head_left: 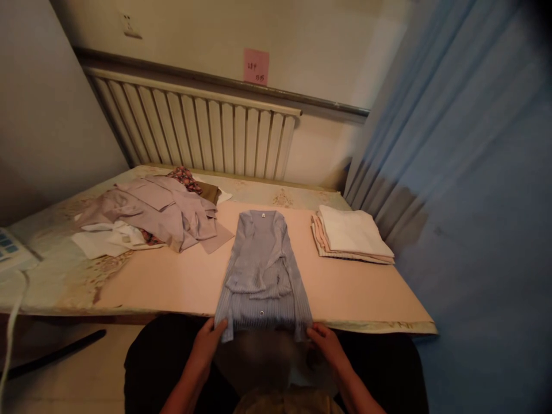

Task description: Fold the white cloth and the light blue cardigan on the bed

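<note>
A grey-blue ribbed cardigan (263,270) lies lengthwise on the pink table surface (172,282), its sleeves folded in over the front and its hem hanging over the near edge. My left hand (209,340) pinches the hem's left corner. My right hand (325,340) grips the hem's right corner. Both hands are closed on the fabric at the table's front edge.
A loose heap of lilac, white and patterned clothes (150,215) lies at the back left. A neat stack of folded white and peach cloths (351,234) sits at the right. A radiator (194,129) stands behind; a blue curtain (466,201) hangs at the right. A white device (11,250) sits far left.
</note>
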A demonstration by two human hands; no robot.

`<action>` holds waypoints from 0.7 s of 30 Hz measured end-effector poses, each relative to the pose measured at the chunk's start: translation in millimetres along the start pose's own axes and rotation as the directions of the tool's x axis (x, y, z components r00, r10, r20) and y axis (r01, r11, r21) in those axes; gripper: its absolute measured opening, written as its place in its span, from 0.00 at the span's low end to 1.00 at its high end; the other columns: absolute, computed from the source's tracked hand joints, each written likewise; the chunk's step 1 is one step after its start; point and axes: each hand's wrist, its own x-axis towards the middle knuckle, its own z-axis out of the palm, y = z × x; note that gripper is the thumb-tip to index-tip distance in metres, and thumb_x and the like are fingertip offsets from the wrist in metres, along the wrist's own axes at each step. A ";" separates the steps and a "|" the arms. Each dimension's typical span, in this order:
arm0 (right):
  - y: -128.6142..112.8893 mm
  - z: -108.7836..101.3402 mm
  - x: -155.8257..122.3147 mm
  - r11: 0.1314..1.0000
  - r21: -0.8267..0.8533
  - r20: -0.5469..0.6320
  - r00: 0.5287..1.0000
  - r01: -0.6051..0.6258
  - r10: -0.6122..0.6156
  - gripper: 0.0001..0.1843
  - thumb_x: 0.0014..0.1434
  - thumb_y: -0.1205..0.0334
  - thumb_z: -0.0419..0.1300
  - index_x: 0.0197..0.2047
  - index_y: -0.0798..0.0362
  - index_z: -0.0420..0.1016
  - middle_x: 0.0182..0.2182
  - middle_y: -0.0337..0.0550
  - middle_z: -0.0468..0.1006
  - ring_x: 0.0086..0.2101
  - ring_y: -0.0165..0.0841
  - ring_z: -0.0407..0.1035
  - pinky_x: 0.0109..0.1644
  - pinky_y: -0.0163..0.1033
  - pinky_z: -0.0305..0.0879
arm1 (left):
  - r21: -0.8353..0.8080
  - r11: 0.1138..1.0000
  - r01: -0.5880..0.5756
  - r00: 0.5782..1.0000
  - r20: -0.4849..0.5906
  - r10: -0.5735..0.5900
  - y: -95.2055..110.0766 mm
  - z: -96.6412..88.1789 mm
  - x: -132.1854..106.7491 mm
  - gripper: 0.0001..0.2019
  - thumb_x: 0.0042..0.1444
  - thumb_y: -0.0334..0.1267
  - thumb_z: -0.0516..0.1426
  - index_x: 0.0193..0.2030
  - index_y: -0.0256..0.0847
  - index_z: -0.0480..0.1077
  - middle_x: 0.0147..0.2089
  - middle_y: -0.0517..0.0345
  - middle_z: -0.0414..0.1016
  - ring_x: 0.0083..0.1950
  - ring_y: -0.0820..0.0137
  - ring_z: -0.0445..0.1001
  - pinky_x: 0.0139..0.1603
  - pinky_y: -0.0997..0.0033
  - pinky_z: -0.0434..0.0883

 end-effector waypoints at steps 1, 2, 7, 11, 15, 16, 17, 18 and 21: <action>-2.8 2.9 -1.7 0.999 0.041 0.029 1.000 -0.005 0.004 0.22 0.41 0.42 0.65 0.27 0.54 0.76 0.25 0.42 0.77 0.30 0.38 0.70 0.36 0.40 0.65 | -0.037 0.999 0.017 1.000 0.021 -0.016 3.3 -0.1 -2.3 0.24 0.41 0.55 0.63 0.40 0.37 0.74 0.36 0.53 0.80 0.41 0.60 0.77 0.43 0.63 0.72; -6.7 5.1 -4.4 0.996 0.089 0.062 0.998 -0.008 0.003 0.22 0.40 0.41 0.66 0.26 0.54 0.76 0.24 0.41 0.77 0.29 0.37 0.69 0.36 0.40 0.64 | -0.079 0.996 0.032 0.998 0.048 -0.028 6.9 -0.5 -5.3 0.24 0.42 0.54 0.64 0.41 0.37 0.74 0.37 0.53 0.80 0.41 0.60 0.77 0.43 0.63 0.72; -27.6 5.2 -21.4 0.930 0.350 0.236 0.971 -0.116 0.032 0.21 0.42 0.46 0.68 0.34 0.53 0.76 0.25 0.39 0.76 0.26 0.33 0.68 0.31 0.37 0.63 | -0.242 0.967 0.084 0.989 0.140 -0.051 18.9 -3.9 -23.1 0.22 0.44 0.52 0.64 0.41 0.38 0.74 0.37 0.55 0.80 0.38 0.64 0.77 0.39 0.67 0.71; -24.5 1.1 -24.5 0.913 0.343 0.237 0.961 -0.221 0.143 0.17 0.39 0.50 0.69 0.30 0.52 0.74 0.22 0.37 0.74 0.23 0.31 0.67 0.27 0.35 0.62 | -0.267 0.953 0.140 0.988 0.101 -0.117 16.5 -3.1 -28.2 0.20 0.38 0.50 0.68 0.33 0.38 0.74 0.29 0.58 0.78 0.31 0.67 0.75 0.33 0.70 0.69; -17.5 0.7 -24.1 0.932 0.252 0.223 0.953 -0.262 0.207 0.16 0.40 0.52 0.68 0.31 0.52 0.76 0.23 0.38 0.75 0.23 0.29 0.67 0.25 0.33 0.61 | -0.283 0.924 0.257 0.952 0.241 -0.191 15.3 -0.9 -31.0 0.23 0.35 0.49 0.69 0.36 0.38 0.75 0.34 0.53 0.80 0.35 0.60 0.78 0.38 0.64 0.72; -18.4 0.5 -24.8 0.934 0.236 0.242 0.947 -0.268 0.210 0.16 0.41 0.52 0.68 0.31 0.53 0.77 0.24 0.38 0.76 0.23 0.29 0.66 0.25 0.32 0.61 | -0.282 0.917 0.283 0.941 0.269 -0.207 16.1 -1.0 -32.6 0.23 0.34 0.49 0.69 0.36 0.37 0.75 0.34 0.51 0.80 0.37 0.58 0.78 0.39 0.63 0.72; -20.7 0.0 -25.8 0.936 0.232 0.268 0.942 -0.267 0.202 0.16 0.41 0.52 0.68 0.31 0.53 0.77 0.24 0.38 0.76 0.23 0.28 0.66 0.25 0.32 0.61 | -0.281 0.912 0.299 0.932 0.289 -0.217 17.3 -1.5 -34.6 0.24 0.34 0.50 0.69 0.37 0.37 0.75 0.35 0.50 0.80 0.38 0.57 0.78 0.39 0.62 0.72; -24.0 -0.9 -26.9 0.936 0.239 0.295 0.938 -0.257 0.182 0.16 0.41 0.51 0.68 0.31 0.54 0.77 0.24 0.39 0.75 0.22 0.28 0.65 0.25 0.32 0.60 | -0.280 0.910 0.306 0.928 0.300 -0.220 18.9 -2.4 -37.0 0.24 0.35 0.50 0.69 0.38 0.37 0.76 0.35 0.49 0.81 0.39 0.56 0.78 0.39 0.61 0.72; -36.6 -6.2 -29.9 0.934 0.302 0.350 0.933 -0.193 0.080 0.19 0.43 0.48 0.68 0.30 0.55 0.77 0.21 0.37 0.73 0.21 0.26 0.63 0.25 0.32 0.59 | -0.280 0.914 0.292 0.928 0.313 -0.201 24.9 -6.0 -44.8 0.25 0.40 0.51 0.68 0.42 0.37 0.76 0.39 0.49 0.81 0.41 0.57 0.78 0.41 0.62 0.72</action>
